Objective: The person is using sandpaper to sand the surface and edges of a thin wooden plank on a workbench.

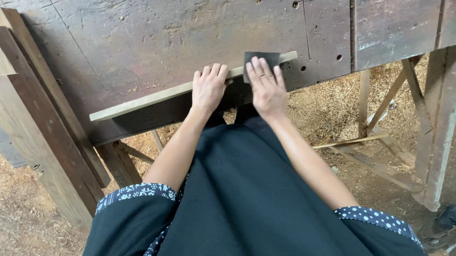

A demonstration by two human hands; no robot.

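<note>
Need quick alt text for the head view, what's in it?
Right hand presses a dark sanding sheet on a pale wood strip at the workbench edge; left hand holds the strip flat. Sawdust covers the floor.

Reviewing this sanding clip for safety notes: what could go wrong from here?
1. The pale wooden strip lies along the workbench edge with no clamp in view, only the left hand pressing it; it might shift or drop off.
2. The right hand presses a small dark sanding sheet with fingers spread over it; a slip could scrape fingertips on the rough wood.
3. Wood shavings cover the floor, so footing may be loose.
</note>
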